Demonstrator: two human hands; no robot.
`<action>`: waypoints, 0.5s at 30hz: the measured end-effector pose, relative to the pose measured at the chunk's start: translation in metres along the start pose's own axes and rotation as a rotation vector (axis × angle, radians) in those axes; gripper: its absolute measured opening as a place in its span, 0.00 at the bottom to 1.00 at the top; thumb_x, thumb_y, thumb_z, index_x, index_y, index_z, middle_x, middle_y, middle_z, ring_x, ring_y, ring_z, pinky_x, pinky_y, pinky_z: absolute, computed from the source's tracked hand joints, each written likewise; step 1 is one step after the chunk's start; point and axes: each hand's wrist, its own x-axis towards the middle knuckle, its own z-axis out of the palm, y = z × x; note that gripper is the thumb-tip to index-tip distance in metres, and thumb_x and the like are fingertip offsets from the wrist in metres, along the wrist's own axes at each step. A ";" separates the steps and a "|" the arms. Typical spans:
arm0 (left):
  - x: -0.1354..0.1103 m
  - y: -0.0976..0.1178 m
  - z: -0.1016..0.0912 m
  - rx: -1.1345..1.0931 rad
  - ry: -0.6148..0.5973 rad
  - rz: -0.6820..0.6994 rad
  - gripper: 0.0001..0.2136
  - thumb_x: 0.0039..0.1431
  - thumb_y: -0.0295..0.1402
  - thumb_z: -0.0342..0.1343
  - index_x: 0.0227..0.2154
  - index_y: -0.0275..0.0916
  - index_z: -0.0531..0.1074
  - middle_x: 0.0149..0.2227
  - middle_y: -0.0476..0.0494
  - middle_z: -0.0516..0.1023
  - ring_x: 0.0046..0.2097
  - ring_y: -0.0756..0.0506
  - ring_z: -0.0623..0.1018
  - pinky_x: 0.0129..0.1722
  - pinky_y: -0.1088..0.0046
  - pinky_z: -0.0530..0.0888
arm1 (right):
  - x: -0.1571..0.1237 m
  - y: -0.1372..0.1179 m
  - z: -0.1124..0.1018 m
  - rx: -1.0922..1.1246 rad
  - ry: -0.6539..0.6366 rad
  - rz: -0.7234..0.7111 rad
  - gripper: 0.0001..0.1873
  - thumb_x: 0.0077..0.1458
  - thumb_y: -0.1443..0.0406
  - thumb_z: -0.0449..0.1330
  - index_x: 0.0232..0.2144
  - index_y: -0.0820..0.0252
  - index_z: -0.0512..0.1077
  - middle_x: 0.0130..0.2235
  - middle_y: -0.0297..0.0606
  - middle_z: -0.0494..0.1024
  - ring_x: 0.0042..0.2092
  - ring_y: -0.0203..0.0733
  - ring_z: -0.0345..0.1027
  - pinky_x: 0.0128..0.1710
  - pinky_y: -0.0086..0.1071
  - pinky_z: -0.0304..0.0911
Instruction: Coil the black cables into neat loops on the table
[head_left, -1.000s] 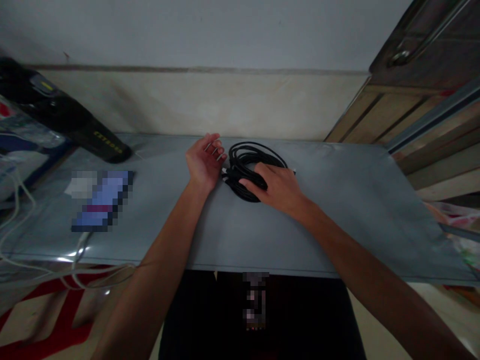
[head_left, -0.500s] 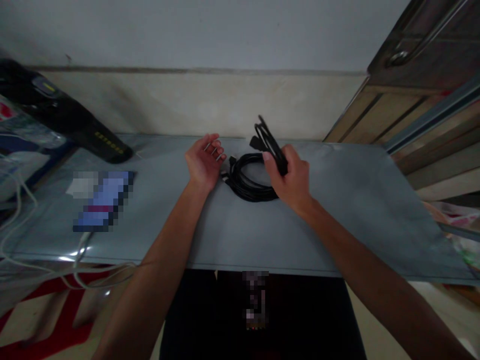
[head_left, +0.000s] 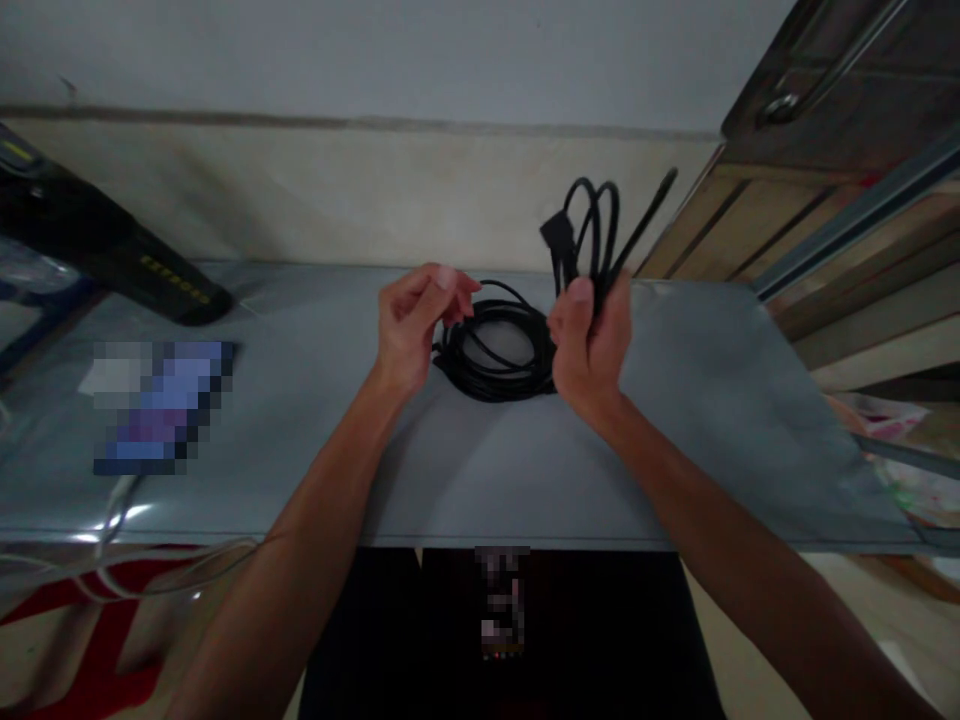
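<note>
A coil of black cable (head_left: 495, 350) lies on the grey table top (head_left: 465, 450) at the middle back. My right hand (head_left: 590, 340) is closed round a bunch of cable loops (head_left: 596, 225) lifted above the table, a plug end sticking up beside them. My left hand (head_left: 416, 320) hovers at the coil's left edge with fingers curled together in a pinch over the cable; what it grips I cannot make out.
A black device with yellow markings (head_left: 97, 240) lies at the back left. A blurred flat item (head_left: 157, 405) rests on the table's left part, with a white cord (head_left: 112, 520) near the front edge. Wooden furniture (head_left: 840, 210) stands at the right.
My right hand went from resting on the coil to lifting a bunch of loops up and to the right. My left hand turned from palm-up to a curled pinch at the coil.
</note>
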 end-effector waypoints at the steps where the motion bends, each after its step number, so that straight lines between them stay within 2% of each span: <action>1: -0.004 -0.002 0.003 0.044 -0.067 0.002 0.15 0.65 0.45 0.79 0.30 0.43 0.84 0.31 0.44 0.81 0.36 0.41 0.83 0.34 0.65 0.75 | -0.004 0.001 0.002 -0.063 -0.061 -0.040 0.30 0.80 0.35 0.44 0.49 0.49 0.69 0.37 0.40 0.78 0.40 0.50 0.78 0.37 0.39 0.68; 4: -0.009 -0.011 0.008 0.177 -0.266 0.065 0.21 0.59 0.54 0.81 0.28 0.41 0.85 0.30 0.45 0.82 0.33 0.45 0.79 0.33 0.67 0.74 | -0.013 0.009 0.010 -0.211 -0.174 -0.234 0.28 0.80 0.37 0.47 0.49 0.52 0.68 0.38 0.40 0.81 0.39 0.48 0.80 0.37 0.37 0.67; 7: -0.008 -0.020 0.009 0.248 -0.323 0.099 0.24 0.62 0.58 0.77 0.28 0.41 0.86 0.29 0.48 0.82 0.31 0.47 0.78 0.33 0.68 0.74 | -0.015 0.018 0.019 -0.265 -0.233 -0.374 0.25 0.83 0.41 0.45 0.53 0.53 0.67 0.39 0.39 0.83 0.37 0.46 0.80 0.34 0.35 0.65; 10: -0.005 -0.023 0.009 0.281 -0.316 0.126 0.24 0.65 0.59 0.74 0.29 0.41 0.86 0.29 0.49 0.83 0.32 0.46 0.80 0.34 0.68 0.75 | -0.014 0.022 0.020 -0.284 -0.223 -0.398 0.22 0.84 0.44 0.47 0.54 0.52 0.67 0.40 0.38 0.83 0.38 0.45 0.81 0.34 0.35 0.66; 12: -0.005 -0.021 0.010 0.321 -0.317 0.169 0.27 0.66 0.63 0.71 0.28 0.41 0.85 0.29 0.48 0.83 0.33 0.45 0.81 0.36 0.68 0.76 | -0.014 0.022 0.016 -0.264 -0.206 -0.397 0.22 0.84 0.43 0.49 0.53 0.52 0.67 0.39 0.37 0.82 0.38 0.46 0.81 0.34 0.35 0.66; 15: -0.007 -0.015 0.010 0.457 -0.336 0.238 0.34 0.68 0.70 0.62 0.28 0.40 0.85 0.30 0.44 0.84 0.35 0.43 0.83 0.40 0.66 0.78 | -0.008 0.017 0.009 -0.213 -0.109 -0.367 0.23 0.83 0.41 0.48 0.51 0.51 0.66 0.37 0.36 0.79 0.37 0.46 0.79 0.35 0.36 0.66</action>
